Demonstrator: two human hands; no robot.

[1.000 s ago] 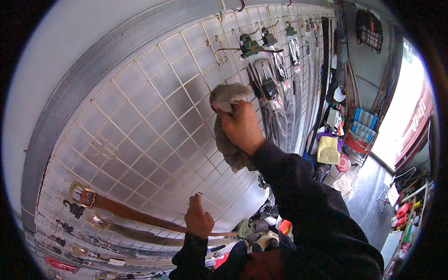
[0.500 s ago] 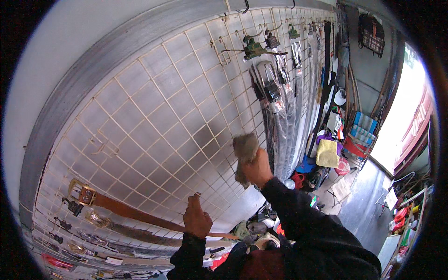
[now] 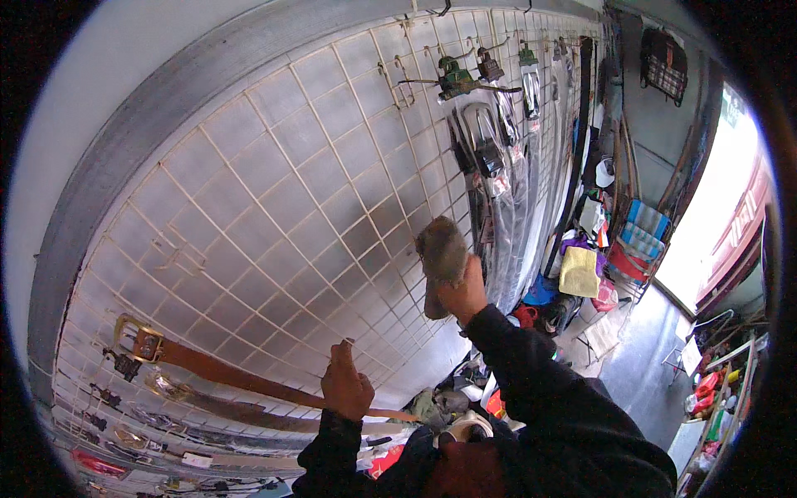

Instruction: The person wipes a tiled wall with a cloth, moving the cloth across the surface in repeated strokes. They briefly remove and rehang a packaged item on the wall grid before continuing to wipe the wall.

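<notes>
A cream wire grid panel (image 3: 274, 241) stands against a pale wall in front of me. Bunched in my right hand (image 3: 465, 292) is a grey-brown cloth (image 3: 444, 249), pressed against or just in front of the wires. Lower and to the left, my left hand (image 3: 347, 390) has its fingers curled at the grid, the index fingertip up by a wire. A brown leather belt (image 3: 224, 372) with a gold buckle (image 3: 137, 339) hangs from the grid and passes by that hand. Packaged belts (image 3: 486, 149) in clear sleeves hang just beyond the cloth.
Green clamp-like fittings (image 3: 457, 79) hang along the grid's top. More belts and buckles (image 3: 141, 440) hang at lower left. On the right are a folding chair (image 3: 639, 236), a yellow bag (image 3: 579, 272) and a bright doorway (image 3: 714, 199). Clutter (image 3: 440, 407) lies below my hands.
The cloth in my right hand has shifted slightly and its bunched shape differs. My left hand stays at about the same spot on the grid. The view has tilted a little.
</notes>
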